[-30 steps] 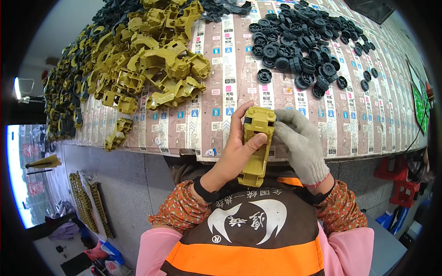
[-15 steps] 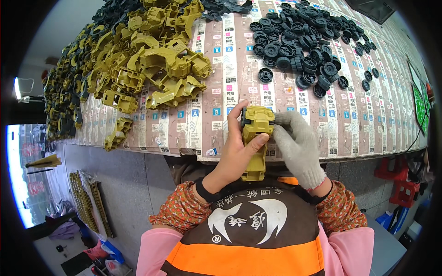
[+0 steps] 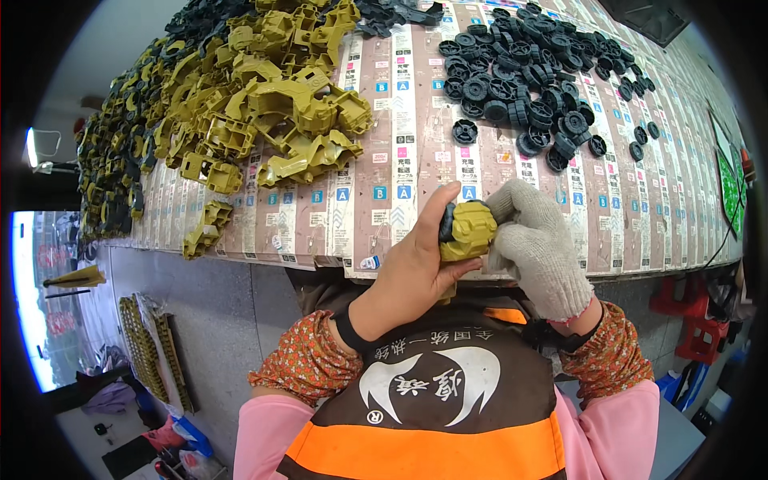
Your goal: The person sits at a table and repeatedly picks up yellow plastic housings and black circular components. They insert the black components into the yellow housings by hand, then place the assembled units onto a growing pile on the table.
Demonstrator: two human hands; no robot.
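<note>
Mustard-yellow plastic toy vehicle body now tips end-on

Bare left hand closes firmly around it. White knitted-gloved right hand curls at its right side; whether that grip pinches anything, I cannot tell. Both hands work nearer the person than the heap of round black plastic wheels.

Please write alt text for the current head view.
A bare left grip holds a yellow toy body near the edge of a patterned table, with a gloved right grip at its right side. Beyond, yellow parts are heaped on the left and black wheels on the right.
</note>
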